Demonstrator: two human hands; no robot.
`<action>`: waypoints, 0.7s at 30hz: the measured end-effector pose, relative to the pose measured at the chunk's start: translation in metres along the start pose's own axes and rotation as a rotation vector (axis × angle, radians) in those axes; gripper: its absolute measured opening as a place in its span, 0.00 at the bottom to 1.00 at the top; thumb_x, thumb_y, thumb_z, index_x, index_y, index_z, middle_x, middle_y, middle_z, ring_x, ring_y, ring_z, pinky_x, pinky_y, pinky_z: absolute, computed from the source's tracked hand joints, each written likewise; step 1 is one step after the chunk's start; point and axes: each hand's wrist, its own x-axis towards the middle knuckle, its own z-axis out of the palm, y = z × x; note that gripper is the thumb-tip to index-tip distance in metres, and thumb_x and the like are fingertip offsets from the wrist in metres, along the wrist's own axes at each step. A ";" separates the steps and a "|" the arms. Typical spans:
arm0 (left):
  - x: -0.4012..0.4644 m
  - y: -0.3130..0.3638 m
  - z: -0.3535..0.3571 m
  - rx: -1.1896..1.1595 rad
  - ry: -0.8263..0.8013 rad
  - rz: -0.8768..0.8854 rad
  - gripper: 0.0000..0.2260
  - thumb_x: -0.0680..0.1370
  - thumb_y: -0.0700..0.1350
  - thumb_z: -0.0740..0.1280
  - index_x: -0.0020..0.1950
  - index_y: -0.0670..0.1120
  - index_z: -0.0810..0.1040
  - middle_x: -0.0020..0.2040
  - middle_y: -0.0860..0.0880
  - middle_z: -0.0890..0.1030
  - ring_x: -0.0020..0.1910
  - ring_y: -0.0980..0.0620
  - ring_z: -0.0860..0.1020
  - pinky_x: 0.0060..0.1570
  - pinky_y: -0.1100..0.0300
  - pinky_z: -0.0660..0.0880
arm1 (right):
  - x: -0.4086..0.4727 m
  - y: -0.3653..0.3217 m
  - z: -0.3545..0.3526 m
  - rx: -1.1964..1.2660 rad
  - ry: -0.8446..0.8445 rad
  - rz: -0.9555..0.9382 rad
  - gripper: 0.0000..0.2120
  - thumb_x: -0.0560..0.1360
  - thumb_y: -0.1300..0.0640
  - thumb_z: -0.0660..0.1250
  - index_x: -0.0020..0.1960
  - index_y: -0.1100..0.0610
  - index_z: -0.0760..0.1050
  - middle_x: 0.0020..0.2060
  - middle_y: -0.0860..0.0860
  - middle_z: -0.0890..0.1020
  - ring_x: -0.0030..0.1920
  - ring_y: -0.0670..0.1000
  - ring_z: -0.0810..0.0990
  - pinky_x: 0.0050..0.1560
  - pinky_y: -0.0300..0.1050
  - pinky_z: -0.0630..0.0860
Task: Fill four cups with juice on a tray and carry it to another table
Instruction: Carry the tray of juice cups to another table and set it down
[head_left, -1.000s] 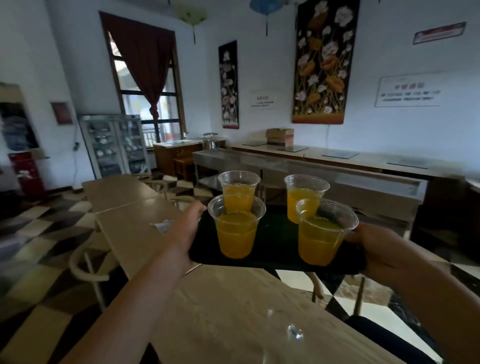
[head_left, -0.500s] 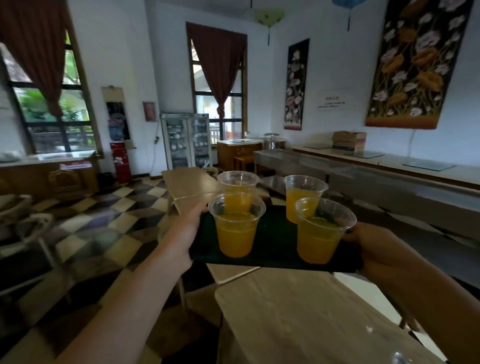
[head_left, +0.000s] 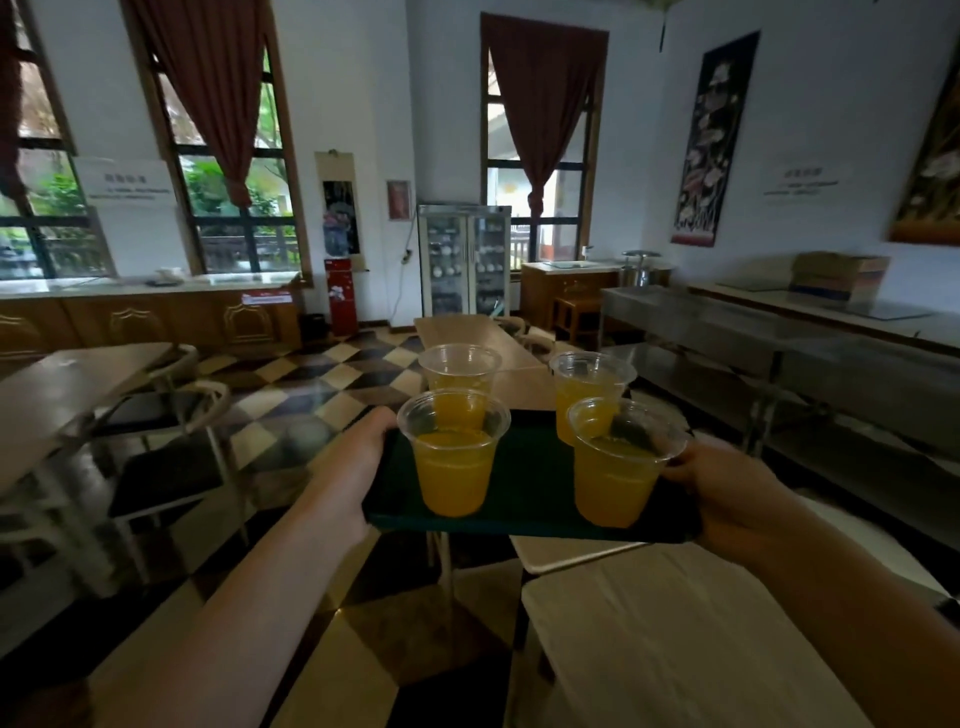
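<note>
Four clear plastic cups of orange juice (head_left: 456, 457) stand on the dark green rectangular tray (head_left: 530, 483); your left hand (head_left: 358, 467) and right hand (head_left: 727, 493) grasp its two short edges.

No writing here can be read. A white sign (head_left: 132, 183) in front of the left window carries rows of characters, too blurred to make out. A wall notice (head_left: 801, 181) between the 2 hanging pictures on the right has faint lines, also illegible. A red-and-white label (head_left: 265, 298) on the wooden cabinet is too small to read.
</note>
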 end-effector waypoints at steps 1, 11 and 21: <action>0.011 0.000 -0.003 -0.002 0.006 0.000 0.19 0.75 0.57 0.71 0.60 0.47 0.86 0.55 0.41 0.88 0.56 0.39 0.86 0.64 0.39 0.79 | 0.010 0.001 0.005 0.014 -0.003 -0.003 0.14 0.81 0.67 0.55 0.56 0.57 0.78 0.53 0.60 0.82 0.51 0.60 0.82 0.41 0.53 0.80; 0.128 0.021 -0.004 -0.014 0.065 -0.015 0.15 0.78 0.54 0.70 0.58 0.47 0.86 0.50 0.42 0.89 0.55 0.40 0.86 0.64 0.41 0.79 | 0.136 -0.016 0.060 -0.080 -0.103 0.010 0.21 0.79 0.71 0.52 0.60 0.55 0.78 0.55 0.58 0.82 0.54 0.58 0.81 0.38 0.48 0.79; 0.266 0.067 -0.018 -0.055 0.163 -0.002 0.14 0.79 0.55 0.69 0.59 0.50 0.85 0.52 0.42 0.88 0.54 0.41 0.85 0.63 0.43 0.79 | 0.298 -0.034 0.138 -0.067 -0.182 0.023 0.23 0.79 0.73 0.52 0.66 0.58 0.75 0.60 0.61 0.79 0.59 0.61 0.77 0.47 0.52 0.78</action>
